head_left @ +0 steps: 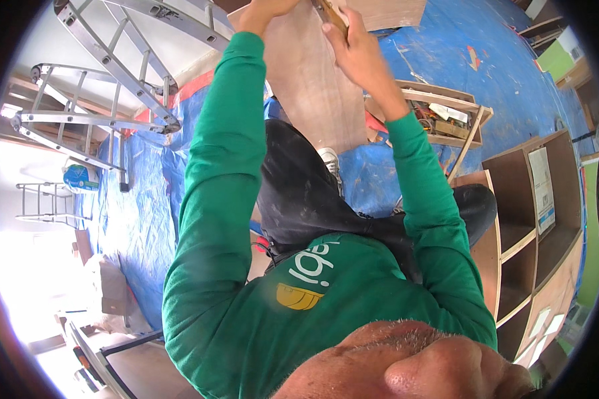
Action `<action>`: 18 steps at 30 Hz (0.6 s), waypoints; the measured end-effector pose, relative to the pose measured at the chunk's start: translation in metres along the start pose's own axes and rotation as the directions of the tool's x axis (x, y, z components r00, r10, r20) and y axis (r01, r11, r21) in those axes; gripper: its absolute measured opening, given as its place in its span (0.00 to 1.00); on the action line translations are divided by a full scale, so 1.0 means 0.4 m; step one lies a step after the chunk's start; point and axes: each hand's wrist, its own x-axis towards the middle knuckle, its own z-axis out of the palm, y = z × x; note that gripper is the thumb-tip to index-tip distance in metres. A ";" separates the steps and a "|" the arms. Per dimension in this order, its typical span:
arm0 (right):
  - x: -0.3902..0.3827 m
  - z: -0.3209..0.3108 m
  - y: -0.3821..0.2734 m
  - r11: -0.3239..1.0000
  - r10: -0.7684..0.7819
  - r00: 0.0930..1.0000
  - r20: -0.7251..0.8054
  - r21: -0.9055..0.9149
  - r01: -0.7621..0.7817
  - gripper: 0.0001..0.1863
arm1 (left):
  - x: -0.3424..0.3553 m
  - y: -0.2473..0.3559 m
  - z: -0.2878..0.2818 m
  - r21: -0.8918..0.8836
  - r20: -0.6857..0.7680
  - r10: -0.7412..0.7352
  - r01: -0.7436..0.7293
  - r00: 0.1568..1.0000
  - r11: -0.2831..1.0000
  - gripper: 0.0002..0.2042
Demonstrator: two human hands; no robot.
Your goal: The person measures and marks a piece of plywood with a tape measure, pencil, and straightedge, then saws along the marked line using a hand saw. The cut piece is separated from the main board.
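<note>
In the head view, looking down, a wood panel [323,90] is seen at the far middle, reaching from the far edge toward the seated person's dark trousers [299,179]; whether it lies flat or is tilted cannot be told. A brown tool [331,14] is held over the panel's far part by the right hand [363,50], its fingers closed in a grip; the tool's working end is cut off by the far edge of the view, so its kind cannot be made out. The left hand [273,6] is placed left of it, at the panel's far left, but its fingertips are cut off, and whether they are open, closed or pressing cannot be told. For good work, it is judged, the panel should be braced firmly, the left fingers kept out of the tool's path, and the tool guided with a relaxed wrist and short, even movements. Since both arms are stretched far forward, control would likely be helped by bringing the work nearer. A shoe [329,161] is set just beside the panel's near end, so slips that way should be avoided. To the right, a tool box [476,106] stands within reach on the blue sheet [439,56].
</note>
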 end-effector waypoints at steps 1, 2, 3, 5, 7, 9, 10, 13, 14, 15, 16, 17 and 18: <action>0.021 0.004 0.000 0.996 -0.069 0.997 -0.037 -0.066 0.066 0.30 | -0.011 0.033 -0.009 0.063 -0.028 -0.090 0.092 0.996 0.994 0.17; 0.036 0.010 0.004 0.994 -0.108 0.993 -0.044 -0.019 0.107 0.27 | -0.024 0.072 -0.020 0.111 -0.053 -0.160 0.165 0.986 0.980 0.15; 0.040 0.014 0.011 0.986 -0.161 0.984 -0.082 0.030 0.163 0.25 | -0.035 0.105 -0.037 0.142 -0.094 -0.192 0.204 0.977 0.969 0.14; 0.007 0.011 0.021 0.985 -0.165 0.983 -0.083 0.038 0.168 0.24 | -0.048 0.153 -0.073 0.180 -0.159 -0.186 0.213 0.970 0.960 0.12; -0.097 -0.021 0.014 0.998 -0.055 0.998 -0.006 -0.043 0.054 0.26 | -0.060 0.176 -0.098 0.226 -0.094 -0.178 0.195 0.980 0.954 0.12; -0.237 -0.070 -0.028 0.984 -0.152 0.988 -0.031 -0.100 0.149 0.27 | -0.061 0.175 -0.106 0.142 -0.109 -0.211 0.226 0.971 0.964 0.13; -0.312 -0.113 -0.056 0.988 -0.093 0.996 -0.004 -0.121 0.092 0.28 | -0.060 0.169 -0.102 0.101 -0.121 -0.228 0.240 0.966 0.965 0.14; -0.474 -0.220 -0.161 0.984 0.057 0.997 0.055 -0.170 -0.047 0.29 | -0.055 0.155 -0.068 0.098 -0.243 -0.241 0.271 0.939 0.957 0.15; -0.488 -0.235 -0.182 0.966 0.188 0.977 0.097 -0.199 -0.166 0.28 | -0.056 0.157 -0.049 0.100 -0.226 -0.240 0.267 0.944 0.958 0.15; -0.472 -0.232 -0.187 0.967 0.170 0.982 0.087 -0.208 -0.149 0.28 | -0.056 0.154 -0.037 0.104 -0.259 -0.231 0.265 0.938 0.958 0.15; -0.448 -0.227 -0.194 0.976 0.104 0.993 0.062 -0.198 -0.089 0.28 | -0.054 0.153 -0.026 0.110 -0.302 -0.220 0.263 0.927 0.958 0.15; -0.392 -0.193 -0.168 0.975 0.041 0.998 0.043 -0.220 -0.030 0.27 | -0.053 0.151 -0.020 0.118 -0.349 -0.211 0.266 0.913 0.957 0.15; -0.323 -0.147 -0.128 0.990 0.010 1.000 0.029 -0.139 -0.005 0.26 | -0.051 0.148 -0.018 0.129 -0.347 -0.207 0.266 0.914 0.955 0.15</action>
